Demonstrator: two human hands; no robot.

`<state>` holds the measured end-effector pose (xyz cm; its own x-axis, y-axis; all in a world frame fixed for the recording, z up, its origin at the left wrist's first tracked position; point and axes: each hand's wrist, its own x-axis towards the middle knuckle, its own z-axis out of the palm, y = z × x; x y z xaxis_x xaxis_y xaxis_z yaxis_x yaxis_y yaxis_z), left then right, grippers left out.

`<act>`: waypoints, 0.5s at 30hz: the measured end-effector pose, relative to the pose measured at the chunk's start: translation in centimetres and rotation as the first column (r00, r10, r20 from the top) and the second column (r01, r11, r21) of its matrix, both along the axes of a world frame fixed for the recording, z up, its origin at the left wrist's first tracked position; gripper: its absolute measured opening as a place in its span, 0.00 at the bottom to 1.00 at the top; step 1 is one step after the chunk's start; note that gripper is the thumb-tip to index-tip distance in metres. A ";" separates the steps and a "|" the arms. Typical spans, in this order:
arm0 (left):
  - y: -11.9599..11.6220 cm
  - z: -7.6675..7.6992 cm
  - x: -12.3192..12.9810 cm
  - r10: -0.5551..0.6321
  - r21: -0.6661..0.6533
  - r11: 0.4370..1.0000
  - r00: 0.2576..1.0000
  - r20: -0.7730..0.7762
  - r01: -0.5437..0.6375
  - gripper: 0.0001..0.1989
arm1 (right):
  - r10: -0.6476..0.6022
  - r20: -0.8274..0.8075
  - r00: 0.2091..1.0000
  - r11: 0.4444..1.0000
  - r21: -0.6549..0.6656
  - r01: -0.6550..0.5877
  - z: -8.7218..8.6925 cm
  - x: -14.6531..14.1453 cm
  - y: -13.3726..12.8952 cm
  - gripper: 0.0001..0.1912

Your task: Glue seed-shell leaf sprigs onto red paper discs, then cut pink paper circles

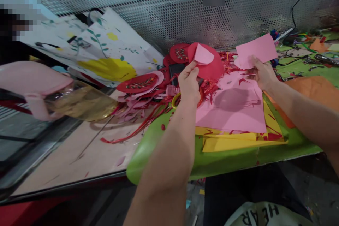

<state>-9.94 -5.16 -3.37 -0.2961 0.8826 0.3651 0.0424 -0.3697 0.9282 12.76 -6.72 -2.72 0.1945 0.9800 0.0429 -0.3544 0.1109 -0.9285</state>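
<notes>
My left hand (pixel 189 79) pinches a small pink paper piece (pixel 204 55) with one rounded edge. Right behind that piece is a large red paper disc (pixel 215 67); whether my fingers also touch the disc I cannot tell. My right hand (pixel 262 73) is closed on the lower edge of a pink paper sheet (pixel 257 51), raised above the table. Between and below both hands lie stacked pink sheets (pixel 230 118), on top of yellow paper (pixel 238 144). Red paper scraps (pixel 210 95) are strewn around the stack.
Red discs with leaf patterns (pixel 139 83) and pink strips pile up on the left. Behind them stands a flowered white bag (pixel 113 49). A pink plastic item (pixel 34 81) juts in at far left. Orange paper (pixel 315 93) lies right on the green table cover (pixel 159 155). Perforated metal (pixel 172 3) forms the back.
</notes>
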 end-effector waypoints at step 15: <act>-2.1 0.1 2.2 -0.331 0.002 0.942 0.930 0.159 0.335 0.10 | 0.308 -0.025 0.951 0.950 0.055 -0.306 0.3 -1.1 -1.4 0.17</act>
